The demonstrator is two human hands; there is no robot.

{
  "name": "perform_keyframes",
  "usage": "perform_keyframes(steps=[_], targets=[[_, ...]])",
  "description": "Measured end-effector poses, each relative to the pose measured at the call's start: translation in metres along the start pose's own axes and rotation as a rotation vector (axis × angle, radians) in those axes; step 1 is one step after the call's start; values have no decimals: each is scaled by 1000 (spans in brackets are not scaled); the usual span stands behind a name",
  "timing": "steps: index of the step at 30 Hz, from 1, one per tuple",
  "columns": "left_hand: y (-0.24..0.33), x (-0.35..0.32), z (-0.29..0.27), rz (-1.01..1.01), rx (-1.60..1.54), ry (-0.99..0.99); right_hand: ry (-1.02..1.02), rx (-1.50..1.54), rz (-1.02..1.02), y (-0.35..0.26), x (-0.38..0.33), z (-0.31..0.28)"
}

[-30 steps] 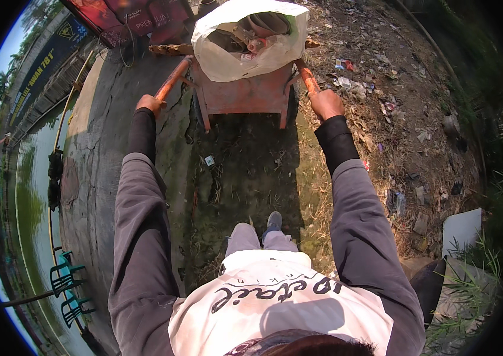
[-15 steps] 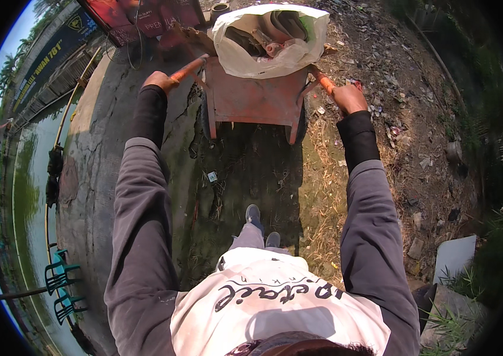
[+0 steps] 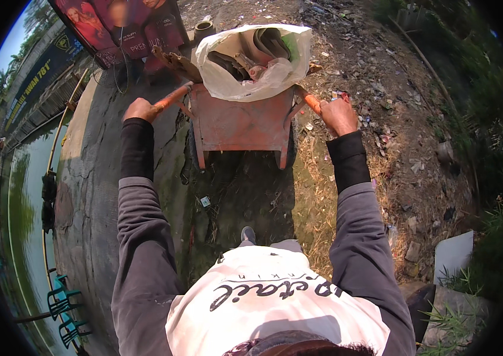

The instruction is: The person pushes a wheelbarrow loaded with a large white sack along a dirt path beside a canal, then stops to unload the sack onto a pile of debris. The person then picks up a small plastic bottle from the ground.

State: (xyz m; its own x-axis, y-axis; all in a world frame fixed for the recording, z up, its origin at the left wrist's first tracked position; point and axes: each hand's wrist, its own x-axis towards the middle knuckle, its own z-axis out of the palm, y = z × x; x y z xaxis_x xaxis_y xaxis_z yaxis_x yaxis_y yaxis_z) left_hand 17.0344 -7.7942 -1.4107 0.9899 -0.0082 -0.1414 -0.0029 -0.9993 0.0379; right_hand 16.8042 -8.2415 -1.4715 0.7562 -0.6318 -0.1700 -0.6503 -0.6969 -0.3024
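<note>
long grey sleeves [image 3: 361, 237] | black cuffs [image 3: 137, 148] | off-white shirt front [image 3: 233, 323], dark script lettering [image 3: 275, 291] | grey shoe [image 3: 248, 235]

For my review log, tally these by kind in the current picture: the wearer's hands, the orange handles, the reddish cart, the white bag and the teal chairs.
Left hand and right hand: 2
Left orange handle and right orange handle: 2
Reddish cart: 1
White bag: 1
Upper teal chair and lower teal chair: 2
Total: 8, counting handles apart from the cart
</note>
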Motion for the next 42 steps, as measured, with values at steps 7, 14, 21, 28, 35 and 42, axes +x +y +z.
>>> perform_keyframes(steps=[7, 14, 21, 28, 35, 42], targets=[[25, -17, -24, -129, -107, 440, 156, 279, -240, -22, -20, -31], [145, -74, 44, 129, -667, 827, 241, 510, -546, -21, -10, -25], [254, -64, 35, 178, -926, 708, 189, 609, -656, -19, 1, -34], [249, -26, 89, -200, -1069, 904, -101, 797, -695, -8, 14, -53], [257, 2, 164, -717, -1455, 686, -371, 632, -788, -19, 31, -91], [264, -12, 212, -687, -1549, 572, -536, 658, -899, -14, 53, -107]])
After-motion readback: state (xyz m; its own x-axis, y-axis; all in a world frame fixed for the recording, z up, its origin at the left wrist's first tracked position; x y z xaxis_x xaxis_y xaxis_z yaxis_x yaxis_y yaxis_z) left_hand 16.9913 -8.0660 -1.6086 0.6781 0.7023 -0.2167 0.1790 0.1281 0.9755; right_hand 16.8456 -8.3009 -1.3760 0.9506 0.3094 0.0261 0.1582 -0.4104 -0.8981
